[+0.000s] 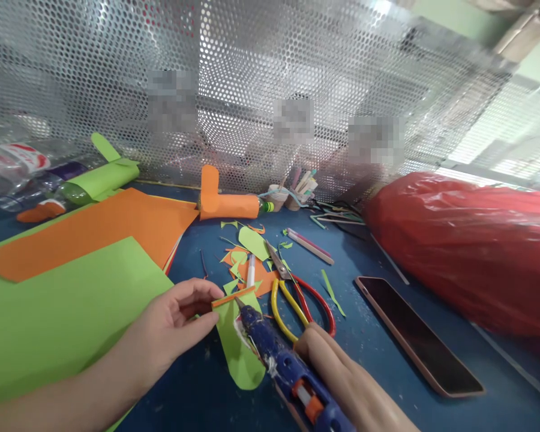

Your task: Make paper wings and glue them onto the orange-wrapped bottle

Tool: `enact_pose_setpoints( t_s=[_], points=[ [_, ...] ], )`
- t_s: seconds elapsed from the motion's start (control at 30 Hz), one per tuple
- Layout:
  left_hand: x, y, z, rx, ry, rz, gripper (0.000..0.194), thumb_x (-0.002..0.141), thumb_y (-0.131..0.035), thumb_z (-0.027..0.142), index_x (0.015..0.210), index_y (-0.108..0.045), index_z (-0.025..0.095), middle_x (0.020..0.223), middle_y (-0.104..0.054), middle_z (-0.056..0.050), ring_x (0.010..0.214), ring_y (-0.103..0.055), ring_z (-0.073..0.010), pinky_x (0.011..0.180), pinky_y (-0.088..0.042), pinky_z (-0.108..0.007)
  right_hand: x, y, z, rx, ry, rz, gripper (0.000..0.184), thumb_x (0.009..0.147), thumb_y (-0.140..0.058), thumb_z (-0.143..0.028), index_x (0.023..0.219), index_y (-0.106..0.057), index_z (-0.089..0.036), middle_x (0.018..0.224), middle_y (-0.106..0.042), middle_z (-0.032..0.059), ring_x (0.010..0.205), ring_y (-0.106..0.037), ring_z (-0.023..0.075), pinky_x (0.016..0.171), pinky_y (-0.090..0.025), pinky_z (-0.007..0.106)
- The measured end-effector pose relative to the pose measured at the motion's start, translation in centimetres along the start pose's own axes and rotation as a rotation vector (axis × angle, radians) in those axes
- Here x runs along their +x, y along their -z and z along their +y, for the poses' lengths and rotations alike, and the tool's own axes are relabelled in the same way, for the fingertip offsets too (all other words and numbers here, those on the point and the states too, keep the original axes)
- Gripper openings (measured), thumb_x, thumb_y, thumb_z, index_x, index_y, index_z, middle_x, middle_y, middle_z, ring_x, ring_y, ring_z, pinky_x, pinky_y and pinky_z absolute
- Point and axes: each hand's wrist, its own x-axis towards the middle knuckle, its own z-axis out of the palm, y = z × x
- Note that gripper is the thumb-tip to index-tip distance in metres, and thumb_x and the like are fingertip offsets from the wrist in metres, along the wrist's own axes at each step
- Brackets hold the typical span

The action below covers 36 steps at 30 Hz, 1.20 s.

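Pinching the green cutout (243, 360) by its orange-edged top in left fingers (202, 289) over the worktop (189, 393); gripping the glue gun (274, 345) in right fingers (315, 341), nozzle-first at that edge; already cut, apparently folded; seemingly not yet attached.

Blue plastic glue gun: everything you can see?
The blue plastic glue gun has a narrow greyish nozzle, whitish smears and an orange part inside an opening. The right hand holds it over the dark blue tabletop, nozzle pointing toward the orange-edged green paper piece pinched by the left hand; contact is unclear. The gun's rear runs off frame.
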Motion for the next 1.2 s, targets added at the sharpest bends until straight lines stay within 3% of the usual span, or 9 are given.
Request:
enact_pose_setpoints(
  t_s=[0.47, 0.63, 0.8, 1.07, 1.2],
  points=[
    [0.2, 0.0, -0.1, -0.03, -0.006, 0.033, 0.012, 0.078, -0.072, 0.024, 0.088, -0.066, 0.022, 0.09, -0.071, -0.001, 0.088, -0.064, -0.0175, 0.079, -0.05, -0.027, -0.1, -0.3, 1.0, -0.116, 0.037, 0.047, 0.02, 0.083, -0.051, -0.008, 0.088, -0.042, -0.025, 0.078, -0.054, -0.0031, 0.061, -0.061, 0.0118, 0.054, -0.046, 0.02],
    [0.2, 0.1, -0.2, -0.043, -0.005, 0.035, 0.013, 0.077, -0.073, 0.025, 0.088, -0.066, 0.021, 0.091, -0.071, 0.0, 0.088, -0.064, -0.0172, 0.08, -0.049, -0.027, 0.1, -0.4, 1.0, -0.141, -0.023, 0.01, 0.013, 0.09, -0.05, -0.018, 0.083, -0.042, -0.025, 0.073, -0.05, -0.0038, 0.052, -0.053, 0.0104, 0.046, -0.042, 0.02],
    [0.0, 0.1, -0.3, -0.044, -0.008, 0.042, 0.013, 0.077, -0.073, 0.026, 0.088, -0.067, 0.022, 0.089, -0.071, 0.0, 0.086, -0.065, -0.0169, 0.079, -0.049, -0.026, 0.1, -0.4, 1.3, -0.134, -0.055, 0.002, 0.017, 0.093, -0.048, -0.029, 0.079, -0.039, -0.025, 0.071, -0.05, -0.0042, 0.045, -0.048, 0.0092, 0.042, -0.039, 0.02],
    [0.1, 0.2, 0.2, -0.021, 0.019, 0.046, 0.013, 0.076, -0.074, 0.025, 0.087, -0.067, 0.022, 0.088, -0.072, -0.001, 0.086, -0.065, -0.0179, 0.077, -0.051, -0.027, 0.1, -0.7, 1.7, -0.096, -0.003, 0.102, 0.009, 0.091, -0.047, -0.025, 0.083, -0.043, -0.027, 0.075, -0.061, 0.0004, 0.057, -0.062, 0.016, 0.053, -0.052, 0.024],
    [0.2, 0.0, 0.0, -0.033, 0.018, 0.065, 0.012, 0.077, -0.073, 0.025, 0.087, -0.067, 0.021, 0.088, -0.072, -0.002, 0.086, -0.067, -0.0193, 0.078, -0.052, -0.029, -0.3, 0.5, 2.3, -0.225, -0.009, 0.124, 0.002, 0.092, -0.048, -0.029, 0.093, -0.049, -0.027, 0.087, -0.067, 0.0039, 0.07, -0.068, 0.0203, 0.059, -0.055, 0.026]
  ],
)
